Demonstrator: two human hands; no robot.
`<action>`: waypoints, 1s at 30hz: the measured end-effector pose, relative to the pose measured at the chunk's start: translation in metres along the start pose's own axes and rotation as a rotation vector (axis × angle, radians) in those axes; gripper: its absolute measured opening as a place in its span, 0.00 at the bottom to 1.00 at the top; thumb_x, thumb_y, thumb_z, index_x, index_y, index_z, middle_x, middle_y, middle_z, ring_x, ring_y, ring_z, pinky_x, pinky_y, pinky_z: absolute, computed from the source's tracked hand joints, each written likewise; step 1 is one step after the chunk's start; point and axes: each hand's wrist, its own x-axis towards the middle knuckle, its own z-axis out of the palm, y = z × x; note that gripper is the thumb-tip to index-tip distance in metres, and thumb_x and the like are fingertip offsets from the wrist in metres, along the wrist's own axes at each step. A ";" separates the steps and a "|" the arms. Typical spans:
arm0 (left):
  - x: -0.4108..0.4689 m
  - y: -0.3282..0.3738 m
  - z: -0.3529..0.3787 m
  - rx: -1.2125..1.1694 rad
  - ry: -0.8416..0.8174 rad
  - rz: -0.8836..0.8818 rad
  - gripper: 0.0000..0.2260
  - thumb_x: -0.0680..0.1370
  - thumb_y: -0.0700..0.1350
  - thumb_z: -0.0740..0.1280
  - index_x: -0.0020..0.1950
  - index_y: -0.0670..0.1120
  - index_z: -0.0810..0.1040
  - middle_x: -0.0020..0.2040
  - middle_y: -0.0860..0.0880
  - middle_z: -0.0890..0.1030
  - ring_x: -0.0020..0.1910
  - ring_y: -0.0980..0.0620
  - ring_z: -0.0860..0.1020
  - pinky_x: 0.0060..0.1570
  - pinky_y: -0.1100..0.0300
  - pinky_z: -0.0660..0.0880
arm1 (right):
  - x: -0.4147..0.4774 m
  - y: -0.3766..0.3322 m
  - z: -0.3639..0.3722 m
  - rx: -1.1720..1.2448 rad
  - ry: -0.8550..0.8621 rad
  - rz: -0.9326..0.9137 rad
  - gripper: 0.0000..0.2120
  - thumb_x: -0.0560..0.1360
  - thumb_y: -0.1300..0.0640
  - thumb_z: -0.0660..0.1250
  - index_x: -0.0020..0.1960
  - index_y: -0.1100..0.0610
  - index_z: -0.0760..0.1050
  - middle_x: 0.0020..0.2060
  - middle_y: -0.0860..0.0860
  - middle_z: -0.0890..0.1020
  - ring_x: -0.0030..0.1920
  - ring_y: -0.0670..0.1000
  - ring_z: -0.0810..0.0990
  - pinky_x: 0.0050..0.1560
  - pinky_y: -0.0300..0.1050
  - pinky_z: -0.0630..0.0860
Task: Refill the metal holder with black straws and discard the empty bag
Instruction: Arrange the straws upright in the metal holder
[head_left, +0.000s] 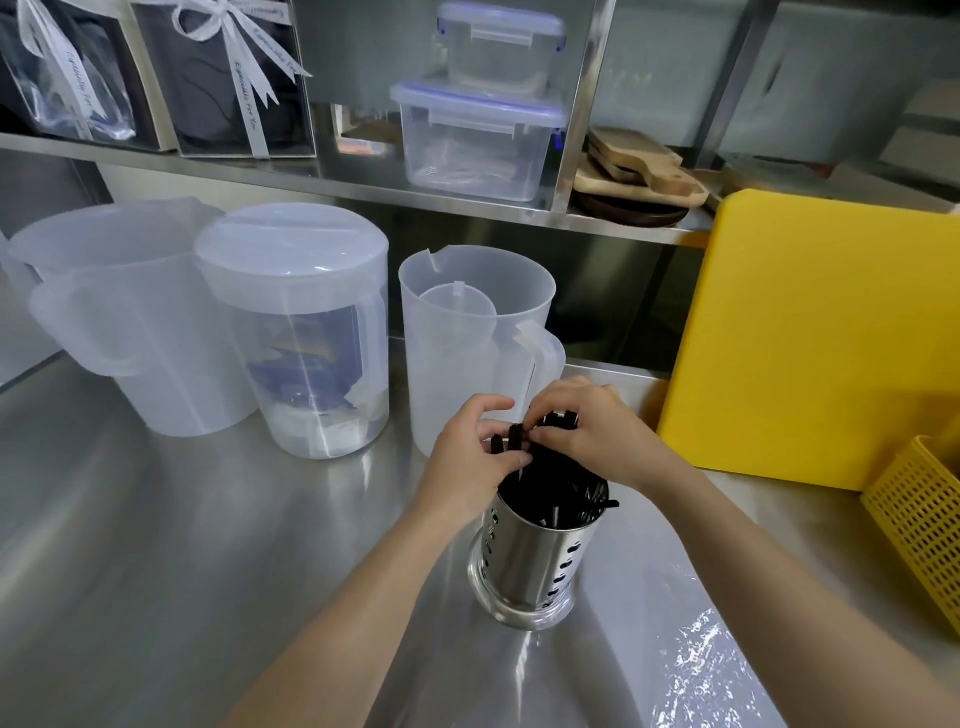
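two bare forearms are seen stretched in from 6 o'clock, and both hands are met right over the metal holder, which is stood upright on the steel counter a bit below and right of centre. the black straws are packed inside it, tilted toward 11 o'clock, with their tips poking out above the rim. the left hand is curled around the tips from the 9 o'clock side, thumb pressed against them, so a few straws are pinched there. the right hand is wrapped over the bunch from 3 o'clock, fingers bent down onto the tops, so that one is grasping straws too.

crinkly clear plastic bag is laid flat on the counter at 5 o'clock of the holder, near it but not touching. whether anything is left in it can't be told, too much glare.

behind the hands at 12 o'clock an open translucent jug is parked with a small cup nested inside. a lidded jug and a second open jug are lined up further toward 10 o'clock. a yellow cutting board is leaned up at 2 o'clock, and a yellow perforated basket is cut off by the frame at 3 o'clock. two clip-lid boxes are stacked on the shelf at 12 o'clock.
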 end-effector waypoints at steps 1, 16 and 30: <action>0.000 -0.001 0.000 -0.011 -0.004 -0.004 0.25 0.68 0.33 0.72 0.53 0.58 0.70 0.45 0.51 0.82 0.48 0.47 0.81 0.56 0.51 0.76 | -0.001 0.000 -0.001 -0.002 -0.011 0.000 0.06 0.74 0.56 0.66 0.50 0.51 0.80 0.44 0.39 0.75 0.52 0.42 0.67 0.64 0.53 0.65; -0.006 -0.006 0.001 -0.210 -0.036 0.029 0.26 0.69 0.27 0.68 0.58 0.53 0.68 0.51 0.53 0.78 0.46 0.55 0.80 0.47 0.64 0.77 | 0.002 -0.004 0.004 -0.108 -0.039 -0.060 0.06 0.74 0.52 0.66 0.50 0.47 0.79 0.48 0.42 0.80 0.53 0.44 0.65 0.57 0.43 0.55; 0.004 0.002 0.012 0.038 -0.041 -0.031 0.26 0.69 0.44 0.73 0.64 0.52 0.68 0.58 0.50 0.76 0.53 0.57 0.75 0.47 0.71 0.69 | -0.010 0.012 -0.012 0.330 -0.022 0.260 0.19 0.73 0.56 0.68 0.63 0.54 0.71 0.56 0.51 0.78 0.56 0.50 0.75 0.50 0.35 0.73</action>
